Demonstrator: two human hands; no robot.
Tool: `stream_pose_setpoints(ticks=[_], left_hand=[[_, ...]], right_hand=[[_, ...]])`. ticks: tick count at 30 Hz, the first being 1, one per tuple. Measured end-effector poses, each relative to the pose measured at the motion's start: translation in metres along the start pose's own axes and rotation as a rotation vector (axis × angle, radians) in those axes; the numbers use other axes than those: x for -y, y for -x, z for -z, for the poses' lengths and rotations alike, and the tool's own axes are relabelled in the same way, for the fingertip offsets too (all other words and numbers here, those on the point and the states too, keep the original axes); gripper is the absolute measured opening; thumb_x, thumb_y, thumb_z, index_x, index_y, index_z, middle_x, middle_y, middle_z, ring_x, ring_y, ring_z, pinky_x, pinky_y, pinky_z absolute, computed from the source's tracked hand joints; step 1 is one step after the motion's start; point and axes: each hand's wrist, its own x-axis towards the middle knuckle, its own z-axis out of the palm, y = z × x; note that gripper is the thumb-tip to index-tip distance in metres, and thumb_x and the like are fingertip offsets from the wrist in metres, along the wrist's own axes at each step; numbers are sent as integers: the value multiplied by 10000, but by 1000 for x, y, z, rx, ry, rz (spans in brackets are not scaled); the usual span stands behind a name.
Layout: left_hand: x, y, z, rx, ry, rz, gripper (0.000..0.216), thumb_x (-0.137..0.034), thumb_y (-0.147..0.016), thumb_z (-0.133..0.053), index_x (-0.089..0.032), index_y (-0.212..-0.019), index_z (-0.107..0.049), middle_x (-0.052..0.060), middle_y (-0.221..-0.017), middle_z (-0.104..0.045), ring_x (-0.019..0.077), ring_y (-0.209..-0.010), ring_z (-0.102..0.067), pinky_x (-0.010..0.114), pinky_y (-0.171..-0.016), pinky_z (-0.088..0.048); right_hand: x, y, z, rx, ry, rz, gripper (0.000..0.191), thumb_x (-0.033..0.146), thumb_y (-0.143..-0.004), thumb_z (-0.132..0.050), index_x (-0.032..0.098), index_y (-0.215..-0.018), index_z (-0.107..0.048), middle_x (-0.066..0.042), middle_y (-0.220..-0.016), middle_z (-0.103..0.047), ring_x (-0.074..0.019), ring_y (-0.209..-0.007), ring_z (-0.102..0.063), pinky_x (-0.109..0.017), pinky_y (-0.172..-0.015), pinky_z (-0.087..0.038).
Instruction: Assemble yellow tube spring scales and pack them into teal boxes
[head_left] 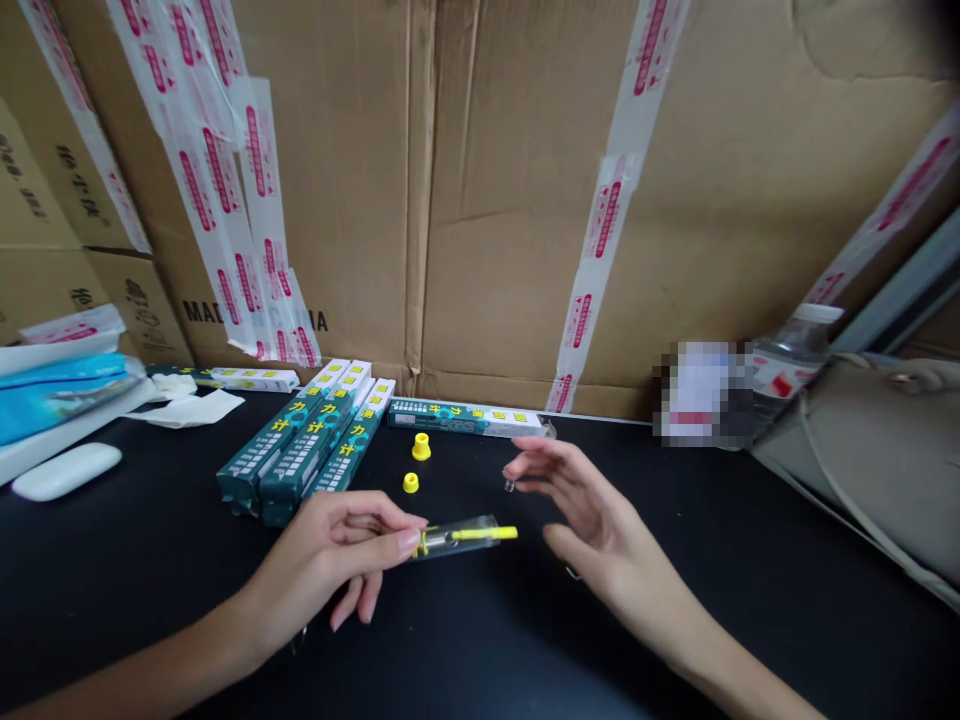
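My left hand (349, 560) is closed on a spring scale (472, 536), a clear tube with metal and yellow parts inside. Its yellow rod sticks out of the right end. Right of the tube, my right hand (592, 530) is open, thumb apart from the bent fingers. By those fingertips is a small shiny metal piece (509, 486); whether they touch it I cannot tell. Beyond the tube stand two yellow caps, a larger one (421, 447) and a smaller one (410, 483). A small hook-like metal bit (574, 573) shows beside my right thumb.
Several dark green dynamometer boxes (289, 440) lie left of centre, and another box (469, 417) lies along the cardboard wall (510, 200). At left are a white mouse-shaped object (67, 472) and tissue (191, 408). A bottle (787, 365) and grey bag (885, 460) sit at right.
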Motion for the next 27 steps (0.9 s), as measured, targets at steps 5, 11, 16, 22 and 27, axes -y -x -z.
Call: stream_pose_setpoints(ticks=[5, 11, 16, 22, 27], left_hand=[[-2, 7, 3, 5, -149, 6, 324, -457, -793, -714, -145, -880, -737, -26, -507, -606, 68, -364, -456, 134, -314, -269], [-7, 12, -7, -20, -263, 38, 311, -467, -801, -699, -160, -838, -735, 58, -806, -750, 91, -476, -505, 165, -388, -381], [-4, 9, -6, -16, -267, 8, 303, -457, -790, -703, -161, -838, -741, 55, -783, -741, 100, -470, -508, 174, -375, -384], [-2, 6, -1, -54, -223, 13, 343, -480, -819, -689, -157, -921, -741, -27, -520, -587, 83, -386, -452, 160, -338, -286], [-4, 4, 2, -79, -162, 28, 426, -535, -816, -675, -133, -950, -720, -45, -450, -525, 67, -345, -383, 154, -331, -279]], right_hand=[[-15, -9, 10, -180, 350, 12, 329, 139, -859, -464, 235, -1132, -620, -79, -1063, -673, -238, -977, -667, -446, -880, -564], [-20, -10, 2, -141, 482, 9, 291, 206, -872, -607, 286, -1124, -728, -79, -1120, -695, -300, -1026, -628, -537, -953, -497], [-21, -10, 0, -93, 438, -30, 195, 255, -878, -633, 293, -978, -795, -72, -1018, -747, -309, -967, -658, -525, -946, -503], [-14, -10, 0, -127, 244, -183, 162, 362, -853, -692, 243, -914, -784, -76, -925, -785, -283, -876, -725, -442, -840, -572], [-4, -9, -9, -124, -68, -253, 314, 484, -780, -768, 187, -867, -710, -55, -828, -756, -198, -752, -726, -323, -755, -601]])
